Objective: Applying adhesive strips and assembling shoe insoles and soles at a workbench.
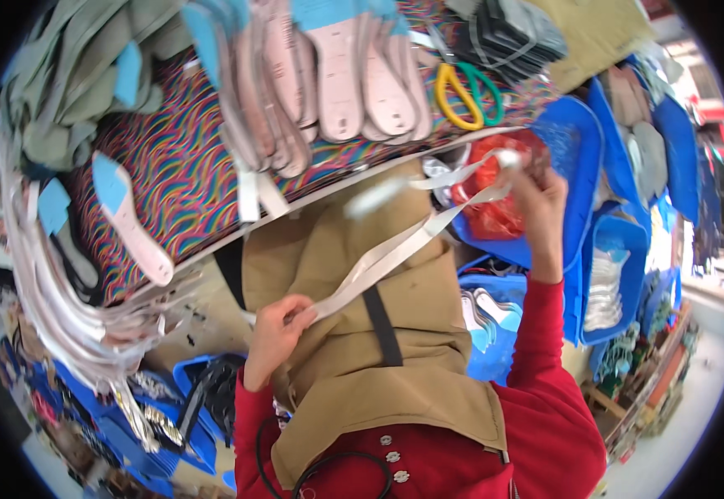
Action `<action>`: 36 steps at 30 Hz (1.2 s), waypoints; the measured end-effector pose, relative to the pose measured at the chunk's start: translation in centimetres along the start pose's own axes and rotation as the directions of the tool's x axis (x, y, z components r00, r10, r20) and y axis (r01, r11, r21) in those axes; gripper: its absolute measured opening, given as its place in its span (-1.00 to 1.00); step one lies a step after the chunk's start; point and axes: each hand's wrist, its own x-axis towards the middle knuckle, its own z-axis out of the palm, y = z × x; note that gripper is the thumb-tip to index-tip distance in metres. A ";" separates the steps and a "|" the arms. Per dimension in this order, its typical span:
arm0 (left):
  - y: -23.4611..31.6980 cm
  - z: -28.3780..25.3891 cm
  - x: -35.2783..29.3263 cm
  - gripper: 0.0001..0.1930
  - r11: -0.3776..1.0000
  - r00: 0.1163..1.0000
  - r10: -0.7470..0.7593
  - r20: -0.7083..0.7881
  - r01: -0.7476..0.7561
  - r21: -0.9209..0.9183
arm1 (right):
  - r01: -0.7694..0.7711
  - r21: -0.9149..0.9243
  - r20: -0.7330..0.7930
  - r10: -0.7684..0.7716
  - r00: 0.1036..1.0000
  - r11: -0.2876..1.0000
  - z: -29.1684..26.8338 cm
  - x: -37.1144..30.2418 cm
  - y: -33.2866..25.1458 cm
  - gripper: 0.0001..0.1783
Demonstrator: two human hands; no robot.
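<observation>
A long white strip (387,258) is stretched over my lap, above a tan apron (420,324). My left hand (280,334) pinches its lower left end between thumb and fingers. Up at the right, my right hand (538,195) grips the strip farther along, fingers closed and somewhat blurred. From there a loop of the same strip curls back left. A small white piece (376,198), smeared by motion, shows over the apron; I cannot make out what it is. Behind my right hand lies a red plastic bag (488,212) in a blue bin (582,141).
Pink-and-blue insoles (341,91) lie stacked on the patterned tabletop (179,141), with one lone insole (133,218) to the left. Scissors with yellow and green handles (459,98) rest by a dark stack (512,41). White strips (54,283) hang at the left edge.
</observation>
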 end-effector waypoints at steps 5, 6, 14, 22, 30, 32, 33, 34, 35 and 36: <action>-0.2 0.0 -0.4 -0.92 0.993 0.996 -0.074 0.059 0.079 -0.091 | 0.188 0.174 -0.460 -0.089 0.883 0.967 -14.8 7.0 0.5 -0.91; -0.4 -0.1 -0.4 -0.92 0.981 0.993 -0.117 0.019 0.119 -0.154 | 0.188 0.108 -0.489 -0.113 0.865 0.976 -18.3 8.3 0.7 -0.90; 2.7 1.9 -1.2 -0.91 0.921 0.958 -0.217 0.190 0.265 -0.286 | -0.138 -0.853 -0.506 -0.732 0.456 0.503 -37.7 14.9 -2.9 -0.52; 6.9 7.2 1.4 -0.80 0.969 0.964 0.193 0.182 -0.216 0.117 | 0.191 -0.261 -0.525 -0.305 0.794 0.946 -24.9 9.9 -8.0 -0.68; 14.6 8.8 6.2 -0.59 0.707 0.904 0.285 0.317 0.025 -0.707 | 0.281 0.073 0.621 -0.264 0.738 0.957 -1.5 -3.8 -6.7 -0.37; 15.7 8.1 7.2 -0.53 0.467 0.937 0.170 0.304 0.195 -0.862 | 0.194 0.109 0.777 -0.206 0.595 0.975 0.3 -5.4 -6.6 -0.40; 16.0 7.1 7.8 -0.56 0.395 0.933 0.252 0.258 0.144 -0.907 | 0.206 0.056 0.825 -0.161 0.541 0.977 0.6 -6.1 -6.4 -0.40; 16.0 6.0 8.3 -0.58 0.316 0.923 0.327 0.200 0.093 -0.944 | 0.216 0.086 0.839 -0.188 0.511 0.973 0.6 -6.7 -6.0 -0.40; 15.8 4.8 8.5 -0.60 0.232 0.908 0.398 0.133 0.041 -0.972 | 0.168 0.047 0.830 -0.132 0.541 0.985 0.3 -7.3 -5.6 -0.42; 15.6 3.9 8.6 -0.63 0.126 0.867 0.495 0.055 -0.009 -0.992 | 0.116 0.028 0.811 -0.090 0.578 0.993 -0.2 -7.8 -5.0 -0.45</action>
